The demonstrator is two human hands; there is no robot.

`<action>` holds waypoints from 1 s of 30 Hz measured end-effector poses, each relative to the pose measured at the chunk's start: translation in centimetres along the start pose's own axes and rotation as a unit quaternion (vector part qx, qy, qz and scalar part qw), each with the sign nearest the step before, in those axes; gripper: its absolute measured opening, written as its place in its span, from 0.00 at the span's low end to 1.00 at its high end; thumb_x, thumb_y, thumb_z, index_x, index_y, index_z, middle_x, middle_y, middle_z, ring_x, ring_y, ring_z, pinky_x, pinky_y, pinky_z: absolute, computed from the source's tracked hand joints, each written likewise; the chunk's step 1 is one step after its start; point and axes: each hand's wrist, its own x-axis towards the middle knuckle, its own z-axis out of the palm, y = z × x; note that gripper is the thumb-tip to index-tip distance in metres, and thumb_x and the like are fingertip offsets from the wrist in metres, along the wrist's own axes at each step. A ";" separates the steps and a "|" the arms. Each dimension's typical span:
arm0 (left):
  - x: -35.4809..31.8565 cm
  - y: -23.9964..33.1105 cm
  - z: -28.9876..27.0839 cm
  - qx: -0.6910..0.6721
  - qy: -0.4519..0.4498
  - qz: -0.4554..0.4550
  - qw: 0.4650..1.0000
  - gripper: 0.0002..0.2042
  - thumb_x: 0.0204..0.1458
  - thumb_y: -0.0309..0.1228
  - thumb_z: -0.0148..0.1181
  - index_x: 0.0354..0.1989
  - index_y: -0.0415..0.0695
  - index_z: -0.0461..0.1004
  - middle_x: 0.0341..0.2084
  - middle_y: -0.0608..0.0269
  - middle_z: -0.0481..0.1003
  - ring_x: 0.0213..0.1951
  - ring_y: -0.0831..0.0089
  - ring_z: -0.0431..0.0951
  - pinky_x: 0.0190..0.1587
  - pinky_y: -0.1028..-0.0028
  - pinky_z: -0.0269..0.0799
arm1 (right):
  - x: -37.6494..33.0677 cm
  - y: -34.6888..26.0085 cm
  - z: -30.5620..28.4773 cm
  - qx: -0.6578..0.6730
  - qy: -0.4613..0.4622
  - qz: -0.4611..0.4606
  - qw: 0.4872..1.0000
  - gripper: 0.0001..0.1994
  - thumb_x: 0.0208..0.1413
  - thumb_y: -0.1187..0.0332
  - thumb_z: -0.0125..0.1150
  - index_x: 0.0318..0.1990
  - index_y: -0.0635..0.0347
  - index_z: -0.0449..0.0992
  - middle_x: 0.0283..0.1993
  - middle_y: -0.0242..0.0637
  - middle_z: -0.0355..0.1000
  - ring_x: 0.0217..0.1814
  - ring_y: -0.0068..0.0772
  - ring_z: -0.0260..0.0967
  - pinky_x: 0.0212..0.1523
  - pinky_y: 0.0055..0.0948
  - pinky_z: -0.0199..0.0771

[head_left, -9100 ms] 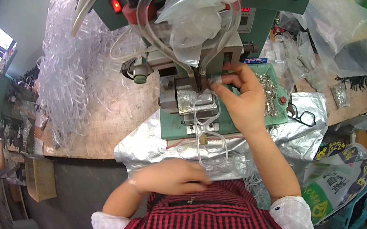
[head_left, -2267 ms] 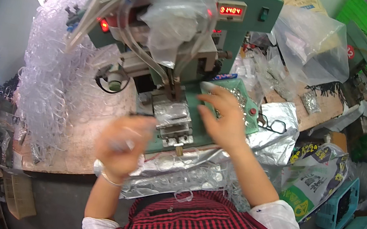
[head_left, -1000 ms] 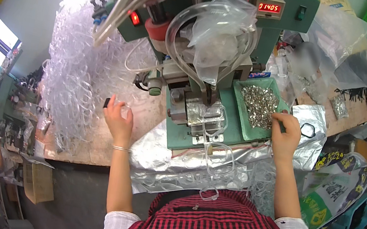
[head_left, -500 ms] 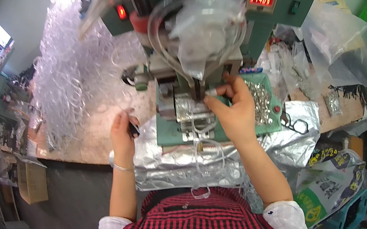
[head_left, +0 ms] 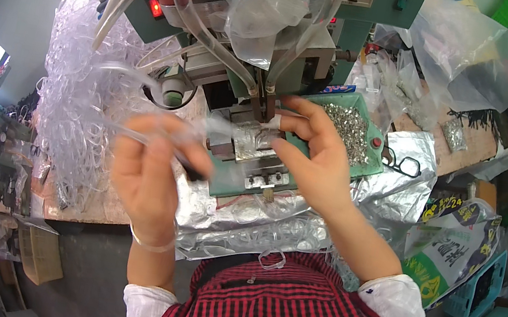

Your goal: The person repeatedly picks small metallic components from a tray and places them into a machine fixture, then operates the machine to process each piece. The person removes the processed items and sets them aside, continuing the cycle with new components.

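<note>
My left hand (head_left: 153,171), smeared by motion, is closed on a clear plastic strap (head_left: 129,132) to the left of the green bench press (head_left: 235,186). A small black object (head_left: 192,170) sits against its fingers; its kind is not clear. At the press, my right hand (head_left: 321,160) reaches in from the right, thumb and forefinger apart, with white wrapping on one fingertip. They are beside the metal work block (head_left: 253,145), just below the dark press head (head_left: 263,106). Nothing shows between them.
Clear straps (head_left: 79,107) form a big heap on the left of the table. Right of the press stands a green tray (head_left: 372,162) of small metal parts (head_left: 347,131), with black-handled scissors (head_left: 408,164) beside it. Silver foil (head_left: 414,193) covers the front; clear bags hang above the press.
My left hand has risen and moved left, nearer the strap heap. The fingers of my right hand have spread apart at the press. The loop of strap at the press front is gone.
</note>
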 end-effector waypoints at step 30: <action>1.5 -4.6 -12.6 0.480 0.117 -0.040 0.868 0.03 0.57 0.25 0.61 0.35 0.41 0.80 0.36 0.62 0.79 0.39 0.72 0.76 0.44 0.71 0.71 | 1.3 6.0 -11.3 -0.554 0.109 -0.206 0.799 0.05 0.50 0.75 0.66 0.36 0.60 0.80 0.38 0.42 0.77 0.44 0.49 0.74 0.46 0.41 0.73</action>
